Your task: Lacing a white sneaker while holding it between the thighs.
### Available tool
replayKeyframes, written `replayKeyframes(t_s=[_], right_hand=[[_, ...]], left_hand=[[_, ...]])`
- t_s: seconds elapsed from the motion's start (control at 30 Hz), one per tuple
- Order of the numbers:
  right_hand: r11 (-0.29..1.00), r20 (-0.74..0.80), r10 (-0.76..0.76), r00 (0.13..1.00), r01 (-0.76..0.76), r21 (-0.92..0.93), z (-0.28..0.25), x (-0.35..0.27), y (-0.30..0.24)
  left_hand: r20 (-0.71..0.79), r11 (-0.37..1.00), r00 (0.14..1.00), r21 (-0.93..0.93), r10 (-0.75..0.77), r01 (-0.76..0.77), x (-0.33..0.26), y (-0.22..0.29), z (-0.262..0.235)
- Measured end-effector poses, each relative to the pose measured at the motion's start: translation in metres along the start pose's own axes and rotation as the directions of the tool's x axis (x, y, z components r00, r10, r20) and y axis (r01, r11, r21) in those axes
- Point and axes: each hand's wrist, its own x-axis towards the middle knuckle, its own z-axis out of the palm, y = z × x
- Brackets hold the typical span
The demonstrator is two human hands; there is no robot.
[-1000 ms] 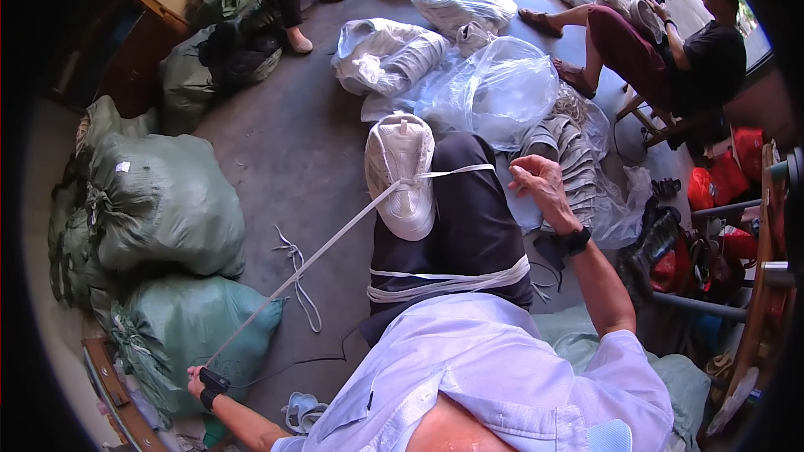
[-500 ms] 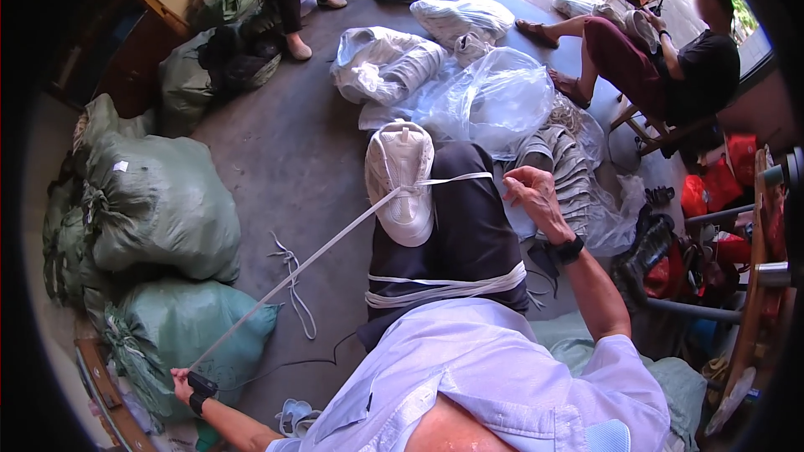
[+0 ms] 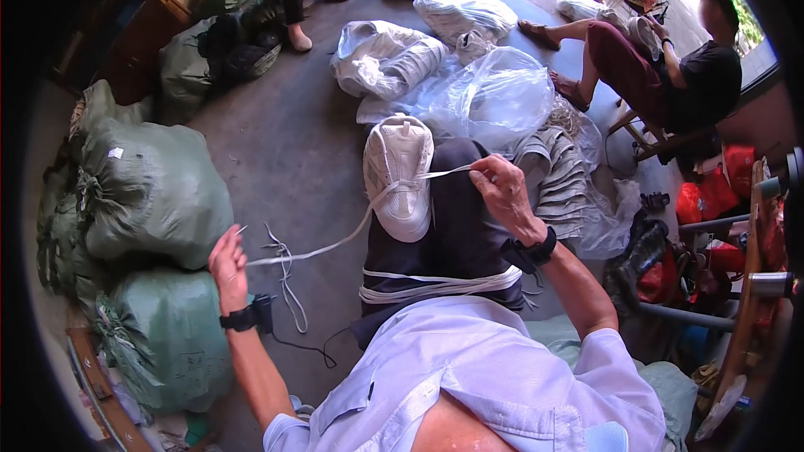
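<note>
A white sneaker (image 3: 408, 216) rests on my dark-trousered thighs, its toe toward me. A flat white shoelace (image 3: 342, 243) passes through its lowest eyelets, with an end running out to each side. Off to the left, my left hand (image 3: 228, 264) is closed on the long end, whose tip sticks up past the fingers; that stretch sags. Just right of the sneaker, my right hand (image 3: 504, 191) pinches the short end between thumb and fingers. Several spare white laces (image 3: 444, 285) lie across my lap, nearer my body than the sneaker.
Stuffed green sacks (image 3: 159, 197) line the left side. Loose laces (image 3: 289, 272) and a dark cable lie or hang at my left. Clear plastic bags (image 3: 490, 96) and stacked pale shoe pieces (image 3: 561, 184) sit ahead. A seated person (image 3: 695, 75) holds a shoe at right, near a cluttered rack (image 3: 754, 276).
My left hand has moved up and inward toward the sneaker, and the once taut long lace end now sags. My right hand has shifted left and taken hold of the short end.
</note>
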Motion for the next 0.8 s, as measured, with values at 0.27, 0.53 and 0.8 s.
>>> replayKeyframes(t_s=[0.27, 0.53, 0.8], right_hand=[[0.91, 0.374, -0.368, 0.852, 0.412, -0.044, 0.058, 0.0, -0.034], [0.919, 0.39, -0.353, 0.85, 0.393, -0.024, 0.069, -0.01, -0.021], [0.924, 0.373, -0.352, 0.859, 0.381, -0.006, 0.069, -0.011, -0.022]], left_hand=[[0.413, 0.912, 0.91, 0.364, 0.026, -0.191, -0.035, -0.038, 0.199], [0.561, 0.587, 0.789, 0.56, 0.25, -0.584, -0.057, -0.056, 0.232], [0.578, 0.452, 0.702, 0.538, 0.416, -0.711, -0.06, -0.066, 0.229]])
